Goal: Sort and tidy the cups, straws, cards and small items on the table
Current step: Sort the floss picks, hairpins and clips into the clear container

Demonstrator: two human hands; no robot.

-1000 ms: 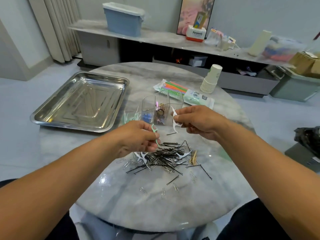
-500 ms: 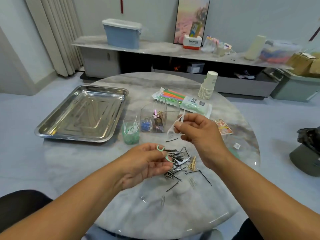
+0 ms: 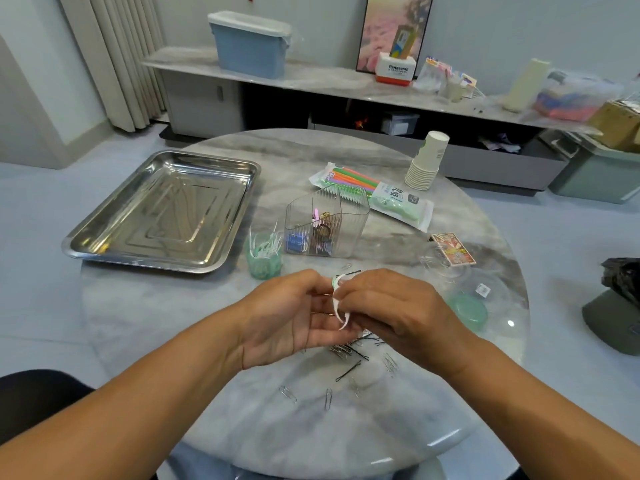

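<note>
Both hands have closed together above the hairpin pile: the right hand and left hand pinch the floss picks into one bundle, likely bound for the green cup at far left.

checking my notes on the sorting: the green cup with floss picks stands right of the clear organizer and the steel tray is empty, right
Not quite: in the head view the green cup with floss picks stands left of the clear organizer, between it and the steel tray. The tray does look empty.
</note>
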